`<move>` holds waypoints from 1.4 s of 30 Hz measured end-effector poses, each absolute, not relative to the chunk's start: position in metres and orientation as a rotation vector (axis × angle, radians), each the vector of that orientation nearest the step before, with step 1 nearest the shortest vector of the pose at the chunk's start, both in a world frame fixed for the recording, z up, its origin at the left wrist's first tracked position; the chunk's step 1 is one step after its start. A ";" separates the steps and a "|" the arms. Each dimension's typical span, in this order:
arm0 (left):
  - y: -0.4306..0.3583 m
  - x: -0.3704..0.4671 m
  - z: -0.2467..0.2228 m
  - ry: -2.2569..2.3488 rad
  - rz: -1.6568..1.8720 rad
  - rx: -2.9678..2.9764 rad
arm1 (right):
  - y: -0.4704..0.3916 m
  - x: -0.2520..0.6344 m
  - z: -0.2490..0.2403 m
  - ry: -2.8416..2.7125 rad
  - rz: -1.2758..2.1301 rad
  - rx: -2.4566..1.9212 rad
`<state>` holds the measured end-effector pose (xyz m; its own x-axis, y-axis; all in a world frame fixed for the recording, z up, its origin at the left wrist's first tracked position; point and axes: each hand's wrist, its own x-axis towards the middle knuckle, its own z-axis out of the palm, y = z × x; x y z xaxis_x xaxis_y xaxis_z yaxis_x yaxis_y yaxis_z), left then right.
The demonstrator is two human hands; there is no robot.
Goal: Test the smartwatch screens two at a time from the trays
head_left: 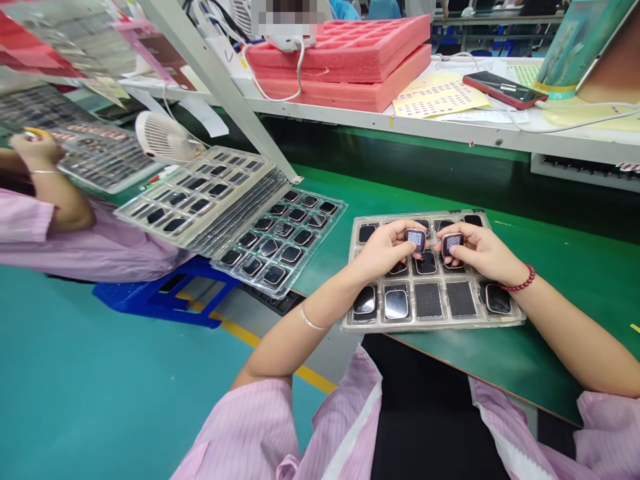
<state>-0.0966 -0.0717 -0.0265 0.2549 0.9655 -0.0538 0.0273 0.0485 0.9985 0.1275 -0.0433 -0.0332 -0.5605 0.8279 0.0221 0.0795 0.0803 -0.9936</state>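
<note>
Pink foam trays (340, 63) and a phone (504, 90) share a shelf (450, 130).

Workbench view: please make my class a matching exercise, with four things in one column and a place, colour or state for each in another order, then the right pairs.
Column one
1. Device in the left hand
2. Phone
3. Foam blocks
4. Bead bracelet

Column two
A. Pinkish red, one stacked on the other
B. Around the wrist of the right hand
C. Pinched between thumb and fingers, code-like pattern showing
D. Lying dark face up, red along its edge

Right pairs: 1-C, 2-D, 3-A, 4-B.
</note>
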 end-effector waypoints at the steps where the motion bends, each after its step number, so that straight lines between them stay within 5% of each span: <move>1: -0.072 -0.097 -0.026 1.055 0.970 1.297 | -0.043 0.128 -0.033 -1.739 1.539 -0.902; 42: -0.072 -0.098 -0.035 1.006 1.039 1.462 | -0.045 0.128 -0.036 -1.844 1.557 -0.833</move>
<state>-0.0980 -0.0716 -0.0346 0.2748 0.9569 0.0940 0.0630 -0.1155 0.9913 0.1285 -0.0453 -0.0355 -0.6368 0.7702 0.0364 0.0934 0.1239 -0.9879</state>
